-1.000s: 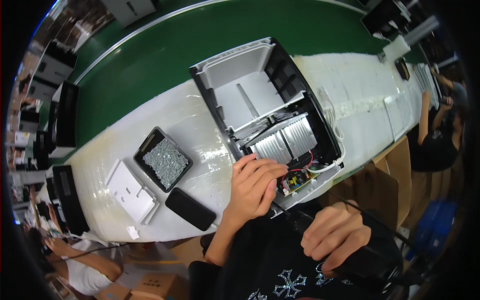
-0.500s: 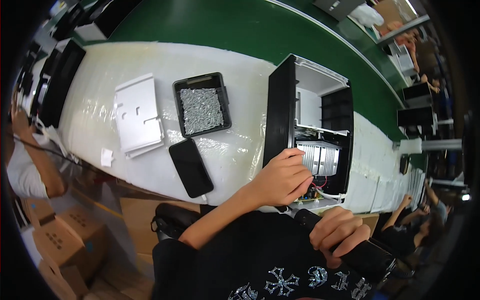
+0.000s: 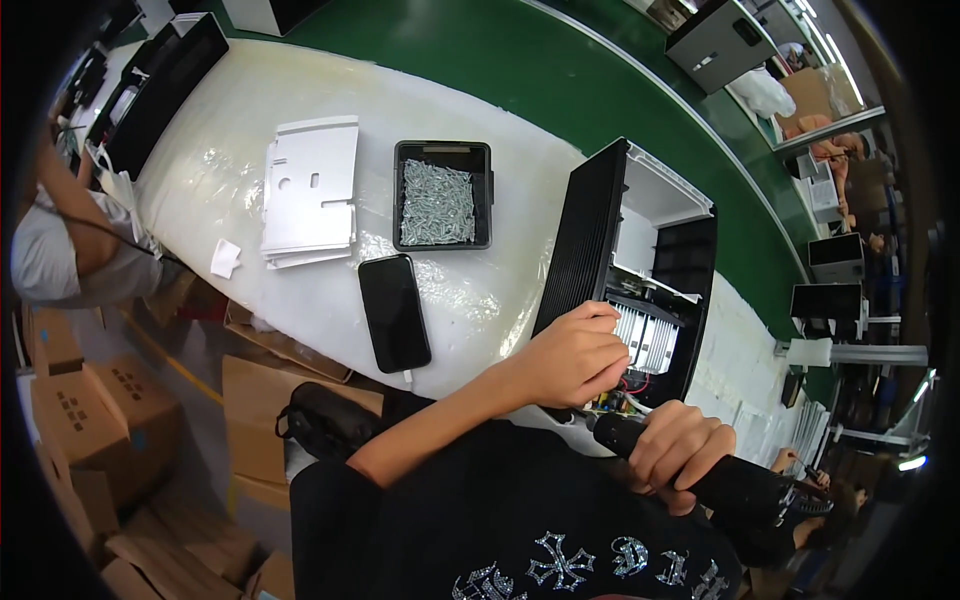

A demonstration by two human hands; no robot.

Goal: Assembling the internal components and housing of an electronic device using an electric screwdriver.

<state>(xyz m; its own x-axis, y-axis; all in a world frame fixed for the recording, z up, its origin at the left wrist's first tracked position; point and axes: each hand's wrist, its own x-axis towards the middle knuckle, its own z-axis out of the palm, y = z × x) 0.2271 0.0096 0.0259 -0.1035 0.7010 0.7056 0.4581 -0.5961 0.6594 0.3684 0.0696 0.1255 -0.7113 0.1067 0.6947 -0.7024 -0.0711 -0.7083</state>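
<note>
A black casing [image 3: 580,245] with a white inner frame stands on the table, its side facing me uncovered. Inside it sits a silver finned heat sink [image 3: 645,338], with red and white wires below. My left hand [image 3: 578,352] is closed at the casing's near edge, beside the heat sink; whatever its curled fingers pinch is hidden. In my right hand [image 3: 680,450] lies a black electric screwdriver [image 3: 750,490], gripped around its body. Its front end points left, toward the spot below my left hand, and its tip is hard to make out.
Left of the casing are a phone [image 3: 394,315] with a cable, a black bin [image 3: 486,195] of screws, and stacked white plates [image 3: 310,190]. A paper scrap [image 3: 225,258] lies near the table edge. Cardboard boxes [image 3: 95,430] stand on the floor. Other people work at both sides.
My view has shifted and turned, so the table items appear moved. Both hands stay near the casing's lower edge, and the right still grips the electric screwdriver.
</note>
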